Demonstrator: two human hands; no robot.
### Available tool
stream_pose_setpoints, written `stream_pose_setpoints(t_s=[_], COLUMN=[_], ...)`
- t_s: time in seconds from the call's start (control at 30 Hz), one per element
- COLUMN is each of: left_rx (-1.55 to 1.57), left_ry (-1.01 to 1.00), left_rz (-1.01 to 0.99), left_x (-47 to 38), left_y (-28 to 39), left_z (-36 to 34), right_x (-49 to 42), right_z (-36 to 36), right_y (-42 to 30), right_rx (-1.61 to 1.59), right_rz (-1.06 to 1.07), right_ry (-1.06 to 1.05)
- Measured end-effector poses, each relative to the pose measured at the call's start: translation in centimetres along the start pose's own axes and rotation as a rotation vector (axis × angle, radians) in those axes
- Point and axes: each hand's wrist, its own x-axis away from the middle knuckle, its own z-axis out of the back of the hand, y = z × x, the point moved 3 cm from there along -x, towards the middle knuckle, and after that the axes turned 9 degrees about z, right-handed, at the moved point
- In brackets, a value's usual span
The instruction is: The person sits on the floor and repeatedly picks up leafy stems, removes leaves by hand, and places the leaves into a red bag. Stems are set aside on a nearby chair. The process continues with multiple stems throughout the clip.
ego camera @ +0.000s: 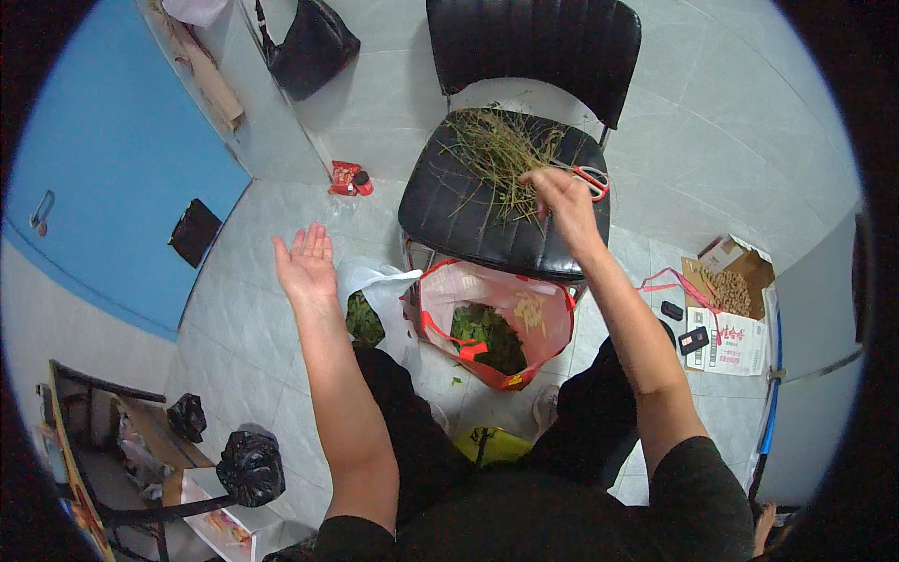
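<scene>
My left hand [306, 265] is held palm up over the floor on the left, fingers extended and nothing in it. On the black chair seat [449, 221] lies a tangled pile of thin green-brown plant stems [495, 151]. My right hand [565, 200] reaches over the pile's right side with its fingers curled at the stems; whether it grips any is unclear. Scissors with red-and-white handles [592, 181] lie beside that hand, their blades partly hidden. Below the seat, a red-edged bag [548, 330] stands open with green leaves [488, 337] inside. More leaves [364, 319] show in a white plastic bag [390, 288].
At right, an open cardboard box [762, 281] holds small brown pieces, near a pink strap [678, 277] and small black devices [694, 340]. Black plastic bags [251, 467] and a chair frame [165, 507] sit lower left. Red packets [345, 178] lie by the wall; a blue door [119, 168] is left.
</scene>
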Motion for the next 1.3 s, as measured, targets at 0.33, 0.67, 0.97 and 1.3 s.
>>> stream_pose_setpoints(t_s=[0.33,0.67,0.97,1.3], left_rx=[0.056,-0.238,-1.725,-1.776], left_ry=[0.003,-0.044,0.064,0.296], left_rz=[-0.081,-0.184,-0.077,0.241], left_x=[-0.6,1.5,0.7,-4.1], left_y=[1.0,3.4,-10.9,-12.0], left_z=[1.7,3.7,28.1,36.2], right_x=[2.3,6.0,5.8,5.8], right_z=[2.4,-3.3,-4.7,-5.2], right_y=[9.2,9.3,10.1,10.4], right_rx=[0.908,0.835,1.034,1.067], right_rz=[0.244,0.524,0.401,0.418], right_ry=[0.222,-0.247,-0.276,-0.284])
